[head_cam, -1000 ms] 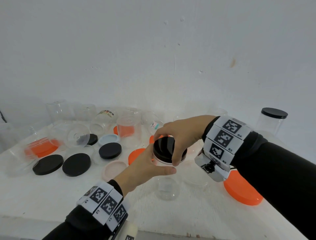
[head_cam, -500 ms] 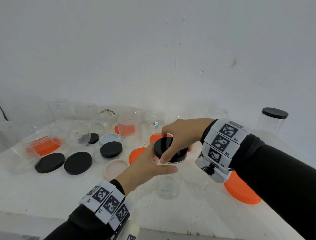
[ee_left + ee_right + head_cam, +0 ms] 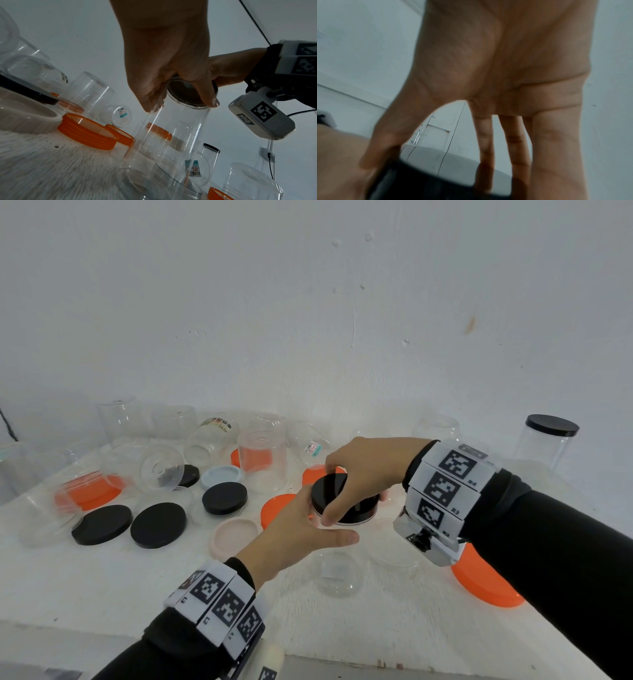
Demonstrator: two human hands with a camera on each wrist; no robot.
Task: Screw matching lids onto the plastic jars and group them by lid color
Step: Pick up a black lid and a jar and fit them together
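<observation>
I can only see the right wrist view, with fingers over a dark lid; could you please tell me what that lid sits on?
Observer: The black lid sits on the mouth of a clear jar, and the right hand grips the lid from above.
Operator: Thank you. Is anything steadying the jar?
Observer: Yes, the left hand grips the jar just below the lid.
Operator: Is any jar already closed?
Observer: One capped jar with a black lid stands at the far right by the wall. Loose black lids lie on the table to the left.
</observation>
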